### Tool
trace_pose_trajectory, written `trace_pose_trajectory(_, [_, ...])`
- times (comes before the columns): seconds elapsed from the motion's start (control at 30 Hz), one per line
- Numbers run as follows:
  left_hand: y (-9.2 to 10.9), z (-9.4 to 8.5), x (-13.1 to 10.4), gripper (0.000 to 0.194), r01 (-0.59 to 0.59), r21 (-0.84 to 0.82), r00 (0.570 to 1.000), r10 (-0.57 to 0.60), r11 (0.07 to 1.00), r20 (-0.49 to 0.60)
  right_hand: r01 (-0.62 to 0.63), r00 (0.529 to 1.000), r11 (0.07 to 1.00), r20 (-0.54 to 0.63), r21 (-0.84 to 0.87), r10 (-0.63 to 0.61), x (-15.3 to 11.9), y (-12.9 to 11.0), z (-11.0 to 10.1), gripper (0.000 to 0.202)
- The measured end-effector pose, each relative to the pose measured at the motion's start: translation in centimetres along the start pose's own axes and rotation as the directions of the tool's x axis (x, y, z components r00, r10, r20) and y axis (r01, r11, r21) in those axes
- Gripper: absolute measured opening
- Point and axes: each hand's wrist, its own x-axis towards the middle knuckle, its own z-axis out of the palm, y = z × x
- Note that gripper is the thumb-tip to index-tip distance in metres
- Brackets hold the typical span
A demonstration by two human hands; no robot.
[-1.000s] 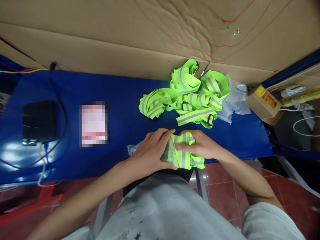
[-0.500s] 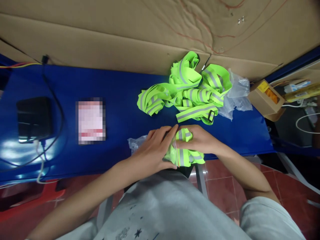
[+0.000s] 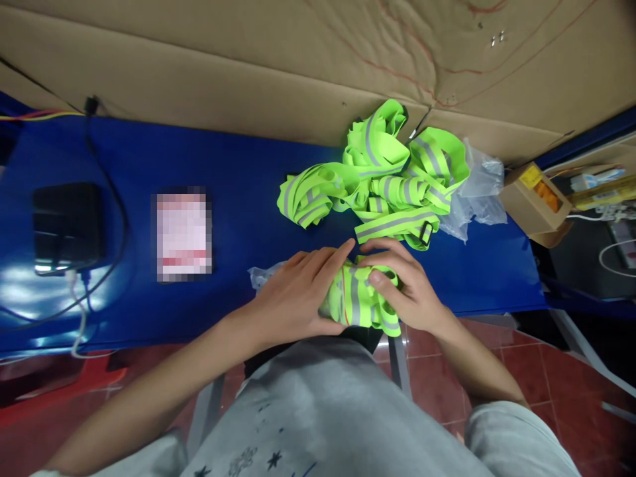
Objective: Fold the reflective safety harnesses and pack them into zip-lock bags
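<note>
A folded bundle of neon-green reflective strap [image 3: 362, 301] with grey stripes is between my two hands at the table's front edge. My left hand [image 3: 301, 295] is wrapped round its left end, gripping a clear plastic bag [image 3: 263, 275] whose tail sticks out behind the fingers. The bag's red-lined mouth lies over part of the bundle. At the right end, my right hand [image 3: 412, 291] grips the strap, thumb on top and fingers along the far side. How deep the bundle sits in the bag is hidden by my left hand.
Beyond my hands lies a pile of similar green straps [image 3: 397, 179] with a black buckle. Clear plastic bags [image 3: 479, 185] and an open cardboard box [image 3: 534, 202] are to its right. Leftward are a blurred-out flat item [image 3: 183, 235], a black device [image 3: 67, 225] and cables on the blue table [image 3: 238, 218].
My right hand has shifted to the bundle's right end, its thumb now over the top of the strap. More of the strap shows between my hands. The view has moved slightly.
</note>
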Motion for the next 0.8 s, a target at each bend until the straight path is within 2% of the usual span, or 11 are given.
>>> trace_pose_trajectory(0.2, [0.3,1.9,0.7,0.119,-0.012,-0.037,1.000,0.013,0.999,0.027,-0.016,1.000,0.993,-0.002,-0.119,0.016,-0.2,0.8,2.9,0.012])
trace_pose_trajectory(0.3, [0.0,2.2,1.1,0.116,0.023,-0.048,0.999,-0.022,0.999,0.026,-0.030,1.000,0.991,-0.003,-0.134,0.030,-0.1,0.6,3.4,0.016])
trace_pose_trajectory(0.4, [-0.7,1.5,0.9,0.114,0.047,-0.040,0.999,-0.047,0.998,-0.013,-0.065,0.997,0.994,0.045,-0.089,0.069,0.0,-0.1,2.7,0.037])
trace_pose_trajectory(0.47, [-1.0,0.9,0.6,0.115,0.039,-0.030,0.999,-0.040,0.999,-0.035,-0.092,0.995,0.995,0.026,-0.031,0.092,-0.2,-0.4,2.1,0.052])
trace_pose_trajectory(0.5, [-1.0,0.7,0.5,0.115,0.025,-0.022,0.999,-0.026,0.999,-0.048,-0.095,0.995,0.995,-0.009,-0.010,0.095,-0.2,-0.5,2.0,0.050])
trace_pose_trajectory(0.63, [-0.4,0.7,0.8,0.114,-0.055,0.038,0.994,0.058,0.998,-0.092,-0.066,0.981,0.998,-0.181,0.002,0.066,-0.3,-0.6,2.8,0.010])
trace_pose_trajectory(0.7, [-0.1,1.0,1.4,0.114,-0.067,0.064,0.993,0.073,0.996,-0.094,-0.067,0.970,0.998,-0.234,0.008,0.067,-0.1,-0.6,3.4,0.009])
trace_pose_trajectory(0.8, [-0.3,1.3,2.1,0.113,-0.052,0.071,0.995,0.058,0.996,-0.082,-0.108,0.966,0.992,-0.230,0.060,0.119,0.0,-0.7,3.8,0.012])
